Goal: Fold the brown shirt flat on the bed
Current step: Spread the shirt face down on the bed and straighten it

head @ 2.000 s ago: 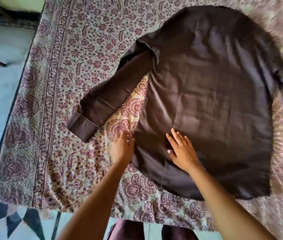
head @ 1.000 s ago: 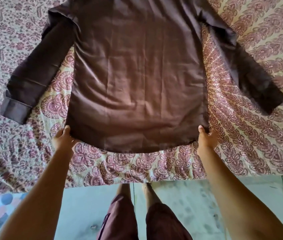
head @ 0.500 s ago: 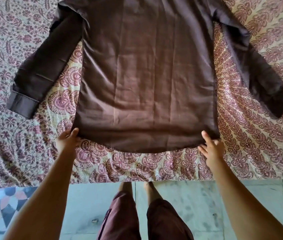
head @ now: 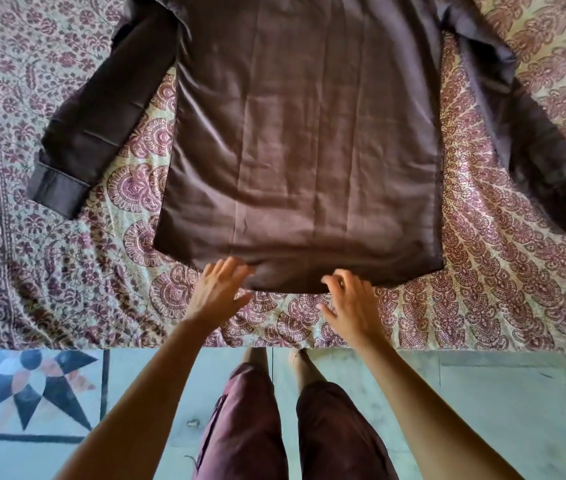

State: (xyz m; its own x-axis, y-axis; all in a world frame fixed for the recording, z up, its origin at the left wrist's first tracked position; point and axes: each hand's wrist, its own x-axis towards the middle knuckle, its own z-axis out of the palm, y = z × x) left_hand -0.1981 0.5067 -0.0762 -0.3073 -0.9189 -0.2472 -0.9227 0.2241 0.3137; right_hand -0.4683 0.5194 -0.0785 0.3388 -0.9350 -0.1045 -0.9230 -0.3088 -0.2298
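The brown shirt (head: 306, 140) lies spread out, back side up, on the patterned bed cover (head: 503, 282). Its hem faces me and both long sleeves are angled out to the sides. My left hand (head: 217, 289) is open, fingers spread, with the fingertips touching the middle of the hem. My right hand (head: 352, 306) is at the hem just right of it, fingers curled loosely at the edge and holding nothing that I can see. The collar end runs out of view at the top.
The bed's front edge (head: 67, 344) runs across below my hands. Beneath it is a pale tiled floor (head: 482, 403) with a dark star pattern (head: 28, 386) at left. My legs in maroon shorts (head: 250, 431) stand against the bed.
Both hands have left the hem's outer corners and moved inward to its middle. The shirt lies as flat as before; the view has shifted slightly closer.
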